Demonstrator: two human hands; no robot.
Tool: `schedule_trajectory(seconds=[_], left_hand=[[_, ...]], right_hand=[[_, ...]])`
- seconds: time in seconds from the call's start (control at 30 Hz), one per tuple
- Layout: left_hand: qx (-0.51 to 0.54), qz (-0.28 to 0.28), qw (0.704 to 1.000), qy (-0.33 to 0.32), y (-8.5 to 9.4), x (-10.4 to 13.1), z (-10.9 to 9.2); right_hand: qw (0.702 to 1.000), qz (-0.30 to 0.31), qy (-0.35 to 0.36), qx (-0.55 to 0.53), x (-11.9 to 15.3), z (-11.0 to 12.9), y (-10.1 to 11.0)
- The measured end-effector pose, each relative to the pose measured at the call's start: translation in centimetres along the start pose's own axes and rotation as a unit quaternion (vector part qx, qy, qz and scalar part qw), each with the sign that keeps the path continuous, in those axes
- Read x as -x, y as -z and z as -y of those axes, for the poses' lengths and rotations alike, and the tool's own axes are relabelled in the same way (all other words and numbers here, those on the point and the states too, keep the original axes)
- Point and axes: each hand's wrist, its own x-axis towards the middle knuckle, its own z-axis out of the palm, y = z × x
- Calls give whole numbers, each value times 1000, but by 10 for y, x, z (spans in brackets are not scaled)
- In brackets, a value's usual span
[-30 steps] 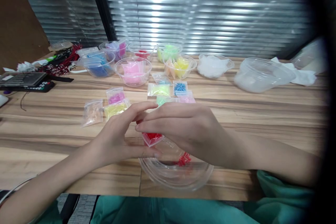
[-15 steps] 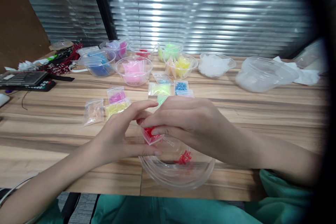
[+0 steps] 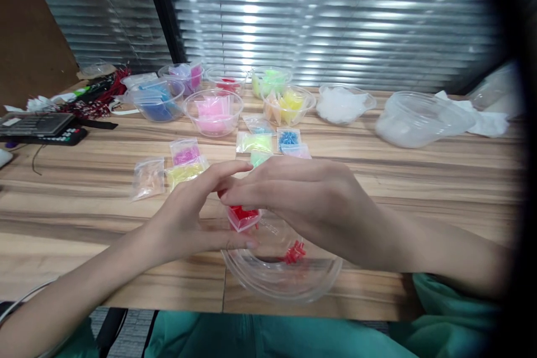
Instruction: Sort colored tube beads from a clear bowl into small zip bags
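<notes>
A small clear zip bag [image 3: 243, 219] with red pieces inside is tilted open between my hands, above the left side of a round clear plastic bowl [image 3: 289, 290]. My left hand [image 3: 205, 210] curls around the bag from the left, its thumb below and its other fingers behind. From the right, my right hand [image 3: 300, 201] reaches over the bag's top, fingers pressed together. Its thumb and whatever it pinches are hidden. A little heap of short red pieces [image 3: 295, 253] lies in the bowl.
Behind my hands lie filled bags: orange [image 3: 149, 178], magenta [image 3: 185, 152], yellow [image 3: 184, 173], lime [image 3: 255, 142] and blue [image 3: 288, 139]. Farther back stand tubs with blue [image 3: 155, 102], pink [image 3: 213, 114] and yellow [image 3: 291, 107] contents. A cloudy plastic bowl [image 3: 419, 120] is at right.
My right thumb has slipped from the front of the bag to under the hand, baring more of the red contents. My left hand and the bowl stay in place.
</notes>
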Motion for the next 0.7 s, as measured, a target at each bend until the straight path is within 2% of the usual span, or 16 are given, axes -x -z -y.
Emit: schedule_trajectory(seconds=[0.13, 0.27, 0.43, 0.57, 0.7], left_hand=[[6, 0, 1000, 1, 0, -5, -3], [20, -2, 1000, -3, -1, -7, -3], [10, 0, 1000, 2, 0, -2, 1], [13, 10, 1000, -2, 1, -2, 3], [15, -11, 999, -30, 0, -7, 4]], right_hand=[[999, 13, 13, -28, 0, 0, 1], [999, 13, -13, -44, -2, 2, 1], [995, 47, -47, -71, -6, 5, 1], [996, 23, -39, -72, -6, 0, -3], [998, -1, -59, -33, -8, 6, 1]])
